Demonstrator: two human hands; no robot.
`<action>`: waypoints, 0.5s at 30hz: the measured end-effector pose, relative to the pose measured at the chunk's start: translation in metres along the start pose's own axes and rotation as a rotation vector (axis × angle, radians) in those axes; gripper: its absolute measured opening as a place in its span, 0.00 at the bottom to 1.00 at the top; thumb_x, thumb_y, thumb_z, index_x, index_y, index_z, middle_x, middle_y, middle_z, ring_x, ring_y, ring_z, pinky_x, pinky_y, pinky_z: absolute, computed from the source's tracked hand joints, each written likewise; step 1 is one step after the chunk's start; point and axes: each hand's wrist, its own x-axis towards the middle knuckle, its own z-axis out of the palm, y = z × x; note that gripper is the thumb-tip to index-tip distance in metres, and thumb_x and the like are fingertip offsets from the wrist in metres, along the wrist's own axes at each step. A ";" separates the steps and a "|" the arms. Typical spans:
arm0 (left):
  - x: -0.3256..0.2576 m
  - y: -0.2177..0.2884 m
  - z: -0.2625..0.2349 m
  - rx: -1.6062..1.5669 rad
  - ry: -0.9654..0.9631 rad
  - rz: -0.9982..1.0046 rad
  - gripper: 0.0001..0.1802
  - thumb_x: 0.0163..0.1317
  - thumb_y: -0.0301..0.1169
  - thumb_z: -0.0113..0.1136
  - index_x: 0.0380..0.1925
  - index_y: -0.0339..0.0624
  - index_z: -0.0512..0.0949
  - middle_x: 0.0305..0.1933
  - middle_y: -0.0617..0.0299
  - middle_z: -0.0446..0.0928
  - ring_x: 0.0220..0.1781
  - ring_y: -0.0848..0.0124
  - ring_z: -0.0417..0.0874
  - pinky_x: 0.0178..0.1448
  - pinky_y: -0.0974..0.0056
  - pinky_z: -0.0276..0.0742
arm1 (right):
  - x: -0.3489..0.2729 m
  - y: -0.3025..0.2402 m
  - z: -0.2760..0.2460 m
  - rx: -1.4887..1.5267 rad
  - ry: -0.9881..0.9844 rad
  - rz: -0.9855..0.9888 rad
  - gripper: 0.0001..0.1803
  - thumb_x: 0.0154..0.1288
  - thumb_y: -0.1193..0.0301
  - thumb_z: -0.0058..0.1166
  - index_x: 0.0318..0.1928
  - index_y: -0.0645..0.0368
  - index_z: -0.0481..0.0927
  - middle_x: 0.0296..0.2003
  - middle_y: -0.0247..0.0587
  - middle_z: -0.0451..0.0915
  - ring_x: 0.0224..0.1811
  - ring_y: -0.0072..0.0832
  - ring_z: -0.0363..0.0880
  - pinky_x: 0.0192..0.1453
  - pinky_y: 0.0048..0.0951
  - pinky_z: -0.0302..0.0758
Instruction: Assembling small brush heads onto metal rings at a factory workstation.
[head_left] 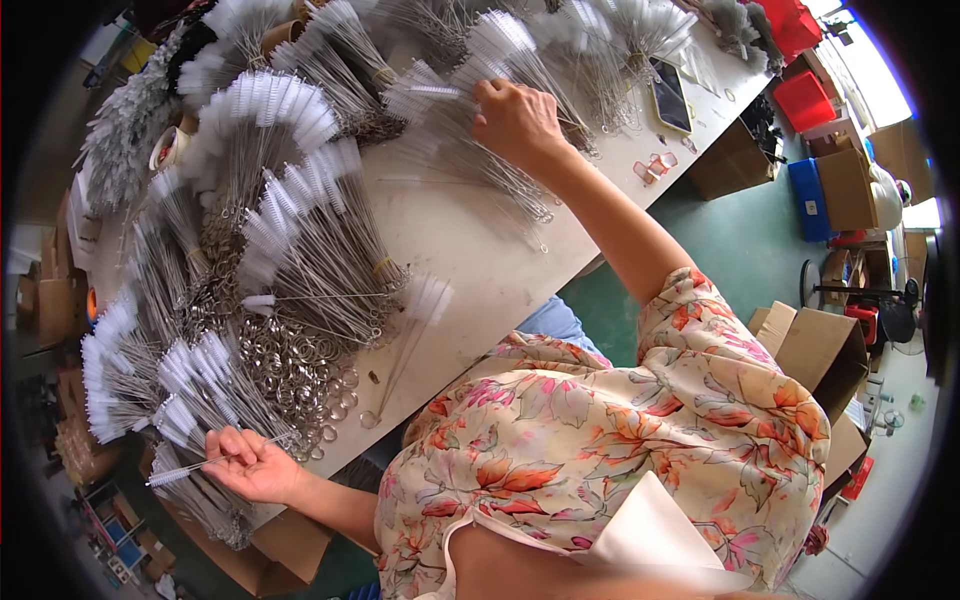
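Note:
My left hand (250,465), near the table's front left edge, is closed on a thin wire cleaning brush (172,475). Its white bristle end points left, and its wire runs through my fingers to the right. Farther off, my right hand (520,122) pinches at the wire of another brush (432,90), whose bristles stick out left over a loose pile of brushes (490,172). My fingertips there are partly hidden. Between the hands lie a heap of metal rings (290,375), a large bundle of brushes (320,245) and a few loose brushes (418,310).
More brush bundles (265,120) crowd the back and left of the white table (460,265). A phone (670,95) and a small pinkish clear plastic piece (655,167) lie at the right. Cardboard boxes (735,160) and a blue bin (810,200) stand on the green floor.

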 end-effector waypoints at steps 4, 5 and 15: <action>-0.002 -0.001 -0.006 0.068 0.011 -0.002 0.22 0.66 0.41 0.44 0.43 0.28 0.71 0.25 0.64 0.61 0.19 0.81 0.53 0.20 0.77 0.48 | 0.005 0.006 -0.007 -0.073 -0.072 -0.026 0.10 0.54 0.67 0.49 0.29 0.63 0.76 0.30 0.47 0.77 0.32 0.37 0.79 0.33 0.39 0.73; -0.004 0.001 -0.009 0.070 0.022 0.008 0.22 0.67 0.41 0.44 0.43 0.29 0.71 0.25 0.64 0.60 0.19 0.81 0.53 0.19 0.77 0.48 | 0.009 0.002 -0.016 -0.066 -0.128 -0.016 0.11 0.54 0.66 0.48 0.27 0.63 0.77 0.28 0.48 0.77 0.31 0.36 0.79 0.32 0.38 0.73; -0.010 0.005 -0.020 0.050 0.028 -0.018 0.22 0.67 0.41 0.44 0.45 0.29 0.71 0.24 0.66 0.61 0.19 0.81 0.54 0.19 0.77 0.49 | 0.026 0.008 -0.036 -0.202 -0.206 -0.062 0.17 0.54 0.59 0.46 0.27 0.61 0.79 0.25 0.43 0.78 0.27 0.33 0.79 0.29 0.34 0.74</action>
